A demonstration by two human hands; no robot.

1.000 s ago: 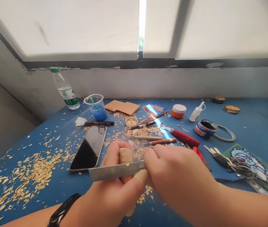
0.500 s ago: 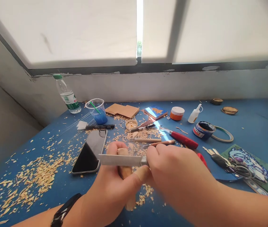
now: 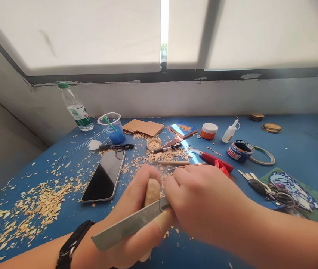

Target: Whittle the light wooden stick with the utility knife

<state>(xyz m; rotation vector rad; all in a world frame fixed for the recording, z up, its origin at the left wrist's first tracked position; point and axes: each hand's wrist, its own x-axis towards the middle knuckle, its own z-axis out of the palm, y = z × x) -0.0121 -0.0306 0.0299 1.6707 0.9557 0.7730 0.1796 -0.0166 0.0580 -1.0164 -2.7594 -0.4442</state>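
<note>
My left hand [image 3: 136, 220] is wrapped around a pale wooden piece [image 3: 152, 190], whose rounded top sticks up above my fingers. A black watch [image 3: 71, 243] sits on that wrist. My right hand [image 3: 203, 201] is closed on the handle of a knife with a long flat metal blade [image 3: 127, 226]. The blade lies across my left hand, slanting down to the left, with its edge against the wood. Pale wood shavings [image 3: 172, 231] lie on the blue table [image 3: 301, 145] just under my hands.
A black phone [image 3: 104, 175] lies left of my hands, beside a wide scatter of shavings [image 3: 35, 205]. Behind are a water bottle [image 3: 75, 107], plastic cup [image 3: 111, 127], wood blocks [image 3: 143, 127], carving tools [image 3: 172, 163], red-handled tool [image 3: 215, 160], paint jars [image 3: 240, 150], keys [image 3: 259, 185].
The blade has swung from level to slanting down toward the left and nearer me. Both hands have shifted slightly and the wood stands higher above my fingers.
</note>
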